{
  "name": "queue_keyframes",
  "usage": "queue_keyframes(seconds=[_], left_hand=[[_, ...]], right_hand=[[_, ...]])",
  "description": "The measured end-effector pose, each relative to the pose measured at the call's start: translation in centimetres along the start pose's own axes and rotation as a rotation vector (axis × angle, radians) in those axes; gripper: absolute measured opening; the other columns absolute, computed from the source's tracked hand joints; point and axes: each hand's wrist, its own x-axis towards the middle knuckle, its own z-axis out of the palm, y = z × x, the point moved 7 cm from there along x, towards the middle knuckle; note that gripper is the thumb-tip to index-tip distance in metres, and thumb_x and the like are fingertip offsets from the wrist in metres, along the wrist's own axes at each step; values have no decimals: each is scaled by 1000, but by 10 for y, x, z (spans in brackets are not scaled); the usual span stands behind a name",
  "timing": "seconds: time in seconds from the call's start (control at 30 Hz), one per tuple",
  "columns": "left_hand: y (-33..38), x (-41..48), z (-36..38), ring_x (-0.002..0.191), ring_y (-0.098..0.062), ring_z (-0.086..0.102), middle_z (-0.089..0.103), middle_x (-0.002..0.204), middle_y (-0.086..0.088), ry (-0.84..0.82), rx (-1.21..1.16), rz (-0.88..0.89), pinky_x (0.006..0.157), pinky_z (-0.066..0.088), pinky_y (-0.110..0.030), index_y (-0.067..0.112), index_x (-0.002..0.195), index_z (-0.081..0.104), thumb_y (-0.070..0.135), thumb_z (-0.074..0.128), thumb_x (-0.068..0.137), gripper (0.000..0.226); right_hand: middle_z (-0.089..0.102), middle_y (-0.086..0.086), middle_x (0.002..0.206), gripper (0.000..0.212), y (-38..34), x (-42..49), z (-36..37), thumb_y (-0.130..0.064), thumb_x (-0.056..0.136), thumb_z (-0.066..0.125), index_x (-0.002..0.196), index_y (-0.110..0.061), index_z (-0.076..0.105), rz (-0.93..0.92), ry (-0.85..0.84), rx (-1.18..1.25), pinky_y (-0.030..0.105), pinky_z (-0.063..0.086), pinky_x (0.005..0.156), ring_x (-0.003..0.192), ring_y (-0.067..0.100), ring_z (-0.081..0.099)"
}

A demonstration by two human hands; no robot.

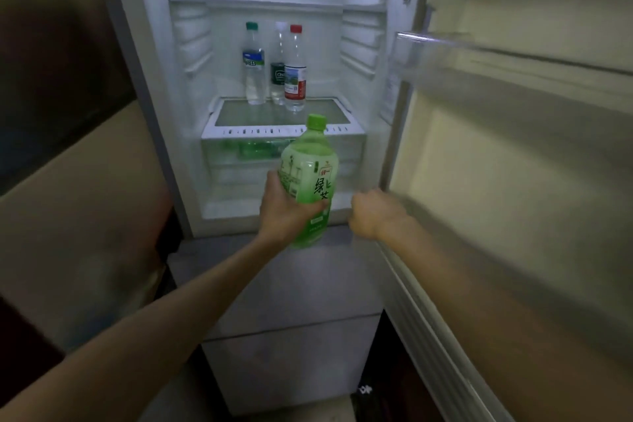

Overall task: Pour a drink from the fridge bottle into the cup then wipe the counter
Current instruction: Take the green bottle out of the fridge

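A person's left hand (284,209) grips a large green tea bottle (310,164) around its lower body, fingers wrapped over the label, holding it upright in front of the open fridge (147,79). The bottle is capped in green and filled nearly to the neck with pale green drink. The right hand (371,216), blurred, is curled just right of the bottle near the open door (513,181); whether it holds anything cannot be told. Farther in, three clear water bottles stand together on the glass shelf (281,132): a green-capped bottle (253,68) left, a white-capped bottle (278,68) middle, a red-capped bottle (295,79) right. Green bottles show through the drawer (239,151) below.
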Motion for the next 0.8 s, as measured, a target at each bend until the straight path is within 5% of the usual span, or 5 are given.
queue_keyframes(seconds=[0.3,0.8], left_hand=[[22,-98,-14,104,-18,61,61,113,-1,19,71,-31,82,54,-34,23,111,40,25,94,57,76],[35,-197,-63,105,-18,59,59,116,-2,-5,114,-20,80,51,-31,23,111,39,26,94,58,76]], right_hand=[[58,15,125,35,4,-68,-5,-13,90,48,122,-5,58,-85,123,26,38,47,89,116,30,55],[48,18,131,31,-12,-169,-3,-18,95,43,119,-5,59,-72,66,27,38,43,91,118,32,50]])
